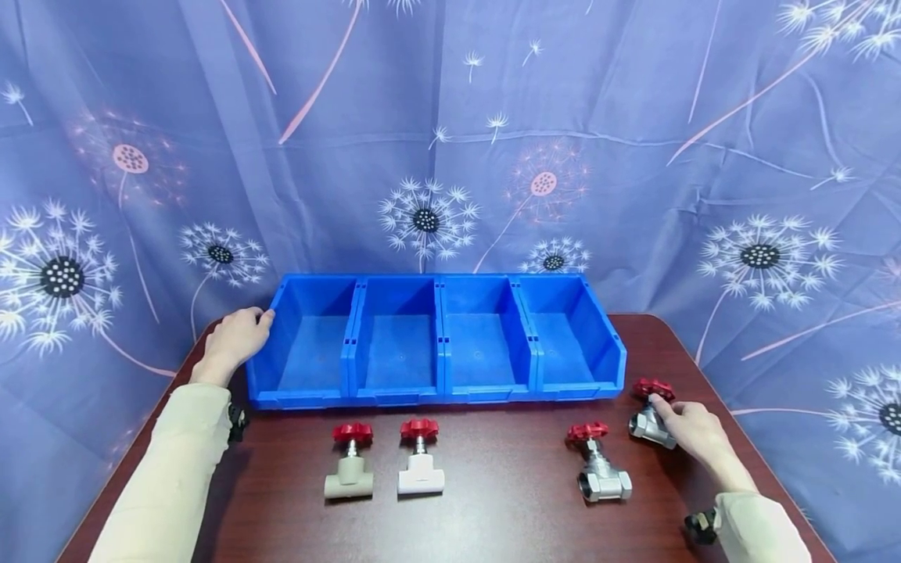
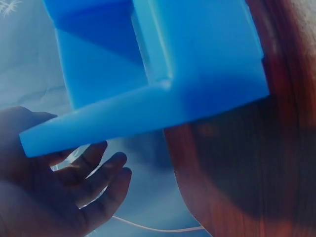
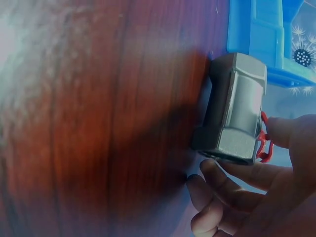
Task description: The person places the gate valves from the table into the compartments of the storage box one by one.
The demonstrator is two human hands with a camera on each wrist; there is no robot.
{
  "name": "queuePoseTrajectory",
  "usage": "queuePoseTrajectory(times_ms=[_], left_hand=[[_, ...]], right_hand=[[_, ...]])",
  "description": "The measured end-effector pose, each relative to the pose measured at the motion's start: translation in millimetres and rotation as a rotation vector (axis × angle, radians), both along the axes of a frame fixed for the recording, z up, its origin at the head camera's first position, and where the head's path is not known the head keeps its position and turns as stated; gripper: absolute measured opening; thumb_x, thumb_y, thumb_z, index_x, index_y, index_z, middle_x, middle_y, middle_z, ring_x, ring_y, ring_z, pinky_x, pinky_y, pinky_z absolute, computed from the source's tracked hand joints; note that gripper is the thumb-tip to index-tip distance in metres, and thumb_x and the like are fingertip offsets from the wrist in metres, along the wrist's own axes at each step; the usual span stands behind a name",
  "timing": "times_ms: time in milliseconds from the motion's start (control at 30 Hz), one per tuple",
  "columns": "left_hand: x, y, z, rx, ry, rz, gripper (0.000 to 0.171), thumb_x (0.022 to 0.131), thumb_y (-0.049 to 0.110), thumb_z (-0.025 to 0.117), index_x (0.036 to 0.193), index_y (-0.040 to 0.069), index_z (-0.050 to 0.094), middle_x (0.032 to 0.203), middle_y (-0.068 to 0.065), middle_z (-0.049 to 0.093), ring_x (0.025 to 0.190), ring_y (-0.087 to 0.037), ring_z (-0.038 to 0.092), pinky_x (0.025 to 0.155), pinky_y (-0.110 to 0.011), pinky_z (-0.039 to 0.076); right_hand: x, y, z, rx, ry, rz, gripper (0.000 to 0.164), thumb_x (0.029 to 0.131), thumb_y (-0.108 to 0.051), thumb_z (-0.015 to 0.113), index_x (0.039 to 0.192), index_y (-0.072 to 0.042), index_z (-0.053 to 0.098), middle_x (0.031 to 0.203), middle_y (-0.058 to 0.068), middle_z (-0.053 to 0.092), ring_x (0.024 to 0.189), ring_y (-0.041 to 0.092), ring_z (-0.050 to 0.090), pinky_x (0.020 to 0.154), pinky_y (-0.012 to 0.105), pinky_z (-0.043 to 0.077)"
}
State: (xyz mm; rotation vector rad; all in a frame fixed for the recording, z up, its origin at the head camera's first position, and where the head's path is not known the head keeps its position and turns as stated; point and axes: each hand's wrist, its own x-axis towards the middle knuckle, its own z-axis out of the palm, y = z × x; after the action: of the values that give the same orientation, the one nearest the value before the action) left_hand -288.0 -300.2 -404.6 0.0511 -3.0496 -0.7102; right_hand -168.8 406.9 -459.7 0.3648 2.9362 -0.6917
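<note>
My left hand (image 1: 239, 338) grips the outer left wall of a row of blue storage bins (image 1: 301, 400). In the left wrist view the bin's rim (image 2: 98, 123) runs between the thumb side and the loosely bent fingers (image 2: 116, 190). At the right, my right hand (image 1: 697, 434) holds a metal valve (image 1: 651, 426) with a red handwheel (image 1: 653, 388). The right wrist view shows the valve's hexagonal-ended body (image 3: 234, 108) close over the table, thumb at the handwheel and fingertips by the lower end. Left of it, a similar metal valve (image 1: 604, 477) with a red handwheel lies on the table.
Two plastic valves with red handwheels, one beige (image 1: 349, 475) and one white (image 1: 421, 473), lie in front of the bins. All stand on a dark reddish wooden table (image 1: 493, 500). A blue dandelion-patterned curtain (image 1: 619, 156) hangs behind and along the sides.
</note>
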Motion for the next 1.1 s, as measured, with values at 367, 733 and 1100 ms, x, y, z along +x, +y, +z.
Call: queuePoseTrajectory(times_ms=[367,733,1100], left_hand=[[-1.1,-3,-6.2,0.113,-0.009,-0.004,0.057,0.106,0.044,0.027,0.109,-0.005,0.056,0.101,-0.028,0.059,0.092,-0.043,0.056,0.072,-0.053,0.043],[-4.6,-3,-18.1,0.217,0.003,0.004,0.06,0.106,0.044,0.023,0.113,-0.007,0.052,0.112,-0.031,0.056,0.104,-0.045,0.053,0.082,-0.054,0.044],[-2.5,0,-17.1,0.137,0.043,0.031,0.058,0.106,0.046,0.023,0.101,-0.002,0.055,0.088,-0.022,0.058,0.091,-0.043,0.056,0.068,-0.049,0.042]], right_hand=[[-0.9,-6,-5.5,-0.001,0.021,0.011,0.06,0.101,-0.056,0.035,0.08,-0.006,0.061,0.066,0.003,0.048,0.07,0.025,0.051,0.062,0.036,0.036],[-2.3,-9,-8.1,-0.001,0.031,0.006,0.062,0.101,-0.056,0.036,0.084,-0.003,0.064,0.073,0.008,0.055,0.074,0.029,0.053,0.062,0.037,0.038],[-6.5,-14,-7.9,-0.028,0.037,-0.056,0.064,0.101,-0.052,0.037,0.099,0.005,0.065,0.091,0.027,0.061,0.081,0.038,0.055,0.07,0.047,0.044]])
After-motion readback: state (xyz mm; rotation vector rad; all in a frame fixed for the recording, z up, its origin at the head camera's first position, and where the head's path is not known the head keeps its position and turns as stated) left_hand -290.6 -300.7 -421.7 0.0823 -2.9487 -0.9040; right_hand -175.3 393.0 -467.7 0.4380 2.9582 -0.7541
